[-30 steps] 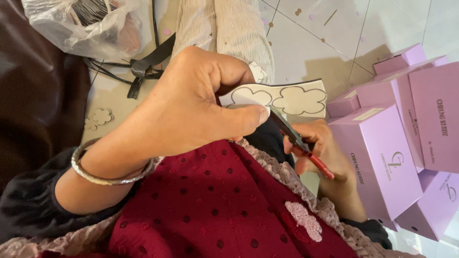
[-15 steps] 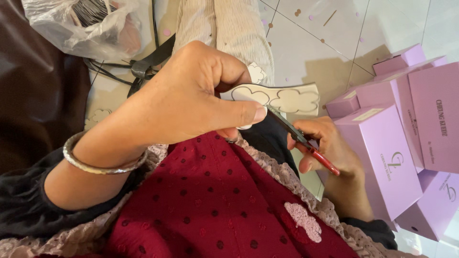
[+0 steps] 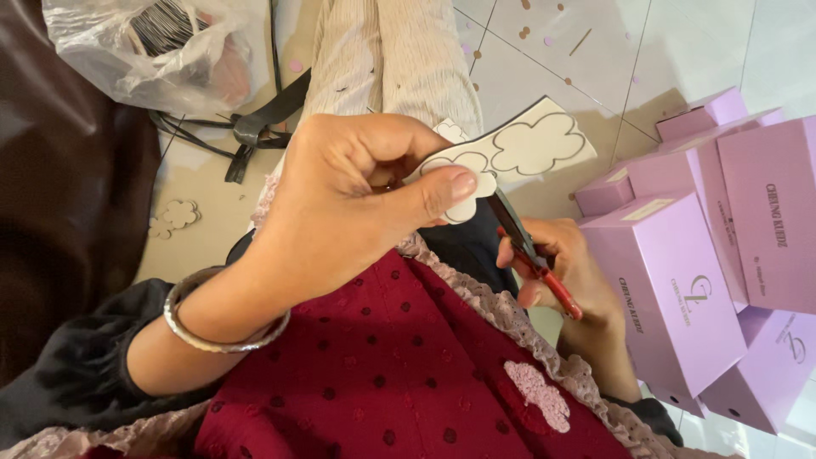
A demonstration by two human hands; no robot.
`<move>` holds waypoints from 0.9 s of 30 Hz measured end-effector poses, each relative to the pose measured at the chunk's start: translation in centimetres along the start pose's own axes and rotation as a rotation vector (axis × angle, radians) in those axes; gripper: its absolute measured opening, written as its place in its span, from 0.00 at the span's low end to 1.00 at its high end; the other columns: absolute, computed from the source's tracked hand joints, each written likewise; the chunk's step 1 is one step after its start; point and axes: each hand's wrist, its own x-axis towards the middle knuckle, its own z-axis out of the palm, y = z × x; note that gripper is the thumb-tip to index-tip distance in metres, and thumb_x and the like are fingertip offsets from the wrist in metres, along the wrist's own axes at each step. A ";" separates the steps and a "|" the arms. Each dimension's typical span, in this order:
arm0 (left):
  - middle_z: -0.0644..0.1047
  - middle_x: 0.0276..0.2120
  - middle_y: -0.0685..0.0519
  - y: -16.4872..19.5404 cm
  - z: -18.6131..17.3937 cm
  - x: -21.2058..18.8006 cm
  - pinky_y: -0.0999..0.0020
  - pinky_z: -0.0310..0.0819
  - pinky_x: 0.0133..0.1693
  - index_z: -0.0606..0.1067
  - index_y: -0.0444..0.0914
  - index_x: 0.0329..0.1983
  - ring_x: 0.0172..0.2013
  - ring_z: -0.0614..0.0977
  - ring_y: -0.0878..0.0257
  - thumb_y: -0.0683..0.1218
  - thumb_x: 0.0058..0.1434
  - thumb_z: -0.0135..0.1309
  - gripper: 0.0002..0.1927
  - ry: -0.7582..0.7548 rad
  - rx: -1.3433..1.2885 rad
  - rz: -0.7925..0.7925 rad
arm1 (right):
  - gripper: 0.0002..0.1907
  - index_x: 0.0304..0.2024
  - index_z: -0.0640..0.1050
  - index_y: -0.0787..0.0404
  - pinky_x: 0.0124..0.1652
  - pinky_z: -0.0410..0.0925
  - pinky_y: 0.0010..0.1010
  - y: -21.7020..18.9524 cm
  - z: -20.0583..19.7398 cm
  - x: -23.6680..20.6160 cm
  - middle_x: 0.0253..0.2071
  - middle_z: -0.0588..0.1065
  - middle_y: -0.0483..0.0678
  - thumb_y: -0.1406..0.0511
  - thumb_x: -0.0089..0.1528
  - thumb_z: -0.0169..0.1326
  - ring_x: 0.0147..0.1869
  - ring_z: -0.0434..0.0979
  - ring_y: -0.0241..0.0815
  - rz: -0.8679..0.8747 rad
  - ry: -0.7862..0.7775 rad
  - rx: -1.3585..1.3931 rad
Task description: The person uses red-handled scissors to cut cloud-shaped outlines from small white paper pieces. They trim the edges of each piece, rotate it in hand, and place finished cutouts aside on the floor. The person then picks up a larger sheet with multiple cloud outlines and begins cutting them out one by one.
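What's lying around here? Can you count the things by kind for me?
Lilac boxes: 5 in view, perhaps more past the edge
Red-handled scissors: 1
Card strip with cloud outlines: 1
Clear plastic bag: 1
Silver bangle: 1
Total: 9

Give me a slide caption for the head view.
Left hand holds cloud-outlined card; right hand cuts it with red-handled scissors.

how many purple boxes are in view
5 at least, all stacked at the right: a small one on top, a large one at the edge, a front one, one behind it, one lowest. More may be hidden.
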 end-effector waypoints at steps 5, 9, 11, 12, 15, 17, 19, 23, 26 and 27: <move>0.81 0.32 0.54 -1.0 0.1 -0.1 0.80 0.76 0.34 0.80 0.29 0.41 0.31 0.79 0.74 0.42 0.68 0.61 0.08 0.025 -0.078 -0.051 | 0.42 0.34 0.76 0.62 0.26 0.51 0.26 0.5 0.2 -0.3 0.22 0.61 0.36 0.31 0.47 0.62 0.25 0.58 0.29 -0.062 0.030 -0.033; 0.82 0.33 0.54 -1.1 0.2 -0.2 0.80 0.76 0.34 0.80 0.30 0.43 0.31 0.80 0.74 0.42 0.66 0.61 0.09 0.012 -0.115 -0.091 | 0.41 0.33 0.77 0.63 0.23 0.54 0.27 0.6 0.3 -0.4 0.20 0.62 0.37 0.33 0.45 0.65 0.22 0.58 0.30 0.079 0.034 0.089; 0.82 0.32 0.54 -1.1 0.3 -0.2 0.80 0.75 0.33 0.81 0.30 0.43 0.30 0.79 0.74 0.42 0.65 0.62 0.09 0.012 -0.134 -0.126 | 0.41 0.33 0.78 0.61 0.28 0.52 0.24 0.5 0.4 -0.5 0.21 0.63 0.37 0.31 0.49 0.62 0.24 0.59 0.29 0.101 0.039 0.098; 0.82 0.32 0.54 -1.0 0.3 -0.2 0.81 0.74 0.32 0.81 0.30 0.43 0.30 0.79 0.74 0.41 0.65 0.62 0.09 0.004 -0.141 -0.128 | 0.43 0.37 0.77 0.60 0.28 0.53 0.23 0.5 0.4 -0.6 0.25 0.65 0.36 0.30 0.46 0.63 0.26 0.59 0.28 0.094 0.021 0.135; 0.81 0.31 0.55 -0.9 0.4 -0.4 0.81 0.73 0.31 0.80 0.29 0.43 0.29 0.78 0.74 0.41 0.64 0.63 0.09 -0.005 -0.148 -0.133 | 0.48 0.43 0.76 0.59 0.29 0.54 0.22 0.5 0.4 -1.0 0.31 0.67 0.35 0.29 0.41 0.64 0.31 0.60 0.27 0.120 -0.004 0.189; 0.81 0.30 0.55 -0.9 0.5 -0.4 0.80 0.72 0.30 0.80 0.29 0.42 0.28 0.77 0.74 0.41 0.64 0.64 0.09 0.017 -0.134 -0.135 | 0.49 0.41 0.77 0.62 0.31 0.50 0.23 0.5 0.4 -1.5 0.28 0.62 0.35 0.30 0.39 0.64 0.32 0.58 0.28 0.198 0.013 0.149; 0.81 0.30 0.55 -0.8 0.6 -0.5 0.80 0.74 0.30 0.80 0.29 0.41 0.28 0.78 0.74 0.42 0.64 0.64 0.10 0.030 -0.129 -0.141 | 0.48 0.40 0.77 0.62 0.29 0.49 0.24 0.7 0.4 -1.5 0.26 0.60 0.35 0.30 0.38 0.65 0.29 0.56 0.28 0.230 0.028 0.144; 0.82 0.30 0.54 -0.8 0.8 -0.5 0.80 0.75 0.28 0.81 0.30 0.41 0.26 0.79 0.74 0.43 0.63 0.63 0.10 0.068 -0.141 -0.169 | 0.47 0.37 0.77 0.63 0.29 0.48 0.25 0.8 0.6 -1.6 0.24 0.59 0.35 0.30 0.39 0.64 0.28 0.54 0.27 0.226 0.090 0.112; 0.83 0.32 0.53 -0.9 0.8 -0.5 0.80 0.77 0.30 0.81 0.30 0.41 0.28 0.80 0.74 0.43 0.63 0.63 0.10 0.078 -0.116 -0.169 | 0.48 0.36 0.77 0.63 0.27 0.48 0.24 0.7 0.5 -1.0 0.23 0.58 0.35 0.29 0.38 0.64 0.26 0.54 0.27 0.163 0.055 0.129; 0.83 0.33 0.52 -0.9 0.8 -0.6 0.80 0.77 0.31 0.80 0.30 0.42 0.29 0.81 0.73 0.42 0.64 0.62 0.09 0.074 -0.145 -0.152 | 0.47 0.35 0.77 0.63 0.27 0.48 0.24 0.6 0.4 -0.9 0.23 0.59 0.35 0.29 0.39 0.63 0.26 0.54 0.27 0.134 0.055 0.121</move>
